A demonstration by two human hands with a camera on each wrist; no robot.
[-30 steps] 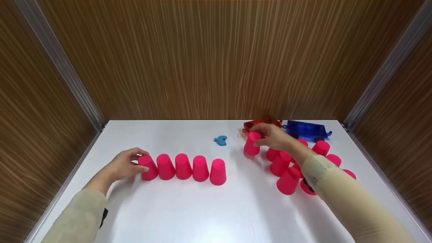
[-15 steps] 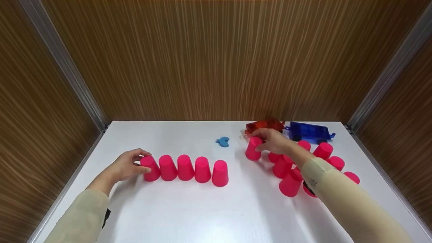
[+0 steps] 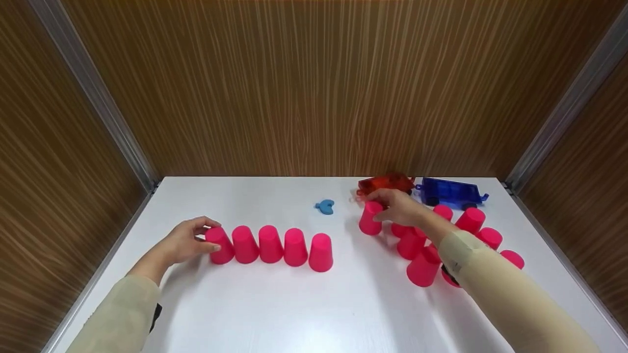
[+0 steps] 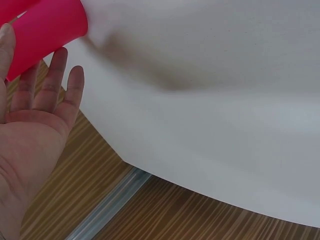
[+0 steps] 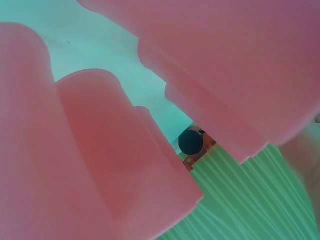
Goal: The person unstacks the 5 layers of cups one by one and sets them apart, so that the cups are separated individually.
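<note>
Several pink cups stand upside down in a row on the white table. My left hand (image 3: 184, 241) holds the leftmost cup (image 3: 220, 245) between thumb and fingers. In the left wrist view this cup (image 4: 50, 30) lies against the fingers. The row ends at the right with another cup (image 3: 321, 252). Further right, my right hand (image 3: 400, 208) grips a separate upside-down cup (image 3: 370, 219) in front of a red toy wagon (image 3: 385, 184). Large, tinted cups (image 5: 125, 150) fill much of the right wrist view, where the hand is mostly hidden.
Several more pink cups (image 3: 423, 267) crowd under and beside the right forearm, some partly hidden by it. A blue toy wagon (image 3: 451, 192) stands at the back right. A small blue piece (image 3: 325, 206) lies behind the row. Wood-grain walls (image 3: 314, 88) enclose the table.
The cup in my right hand has come down slightly and a little toward me. The whole view has shifted a little. My left hand keeps its place at the leftmost cup.
</note>
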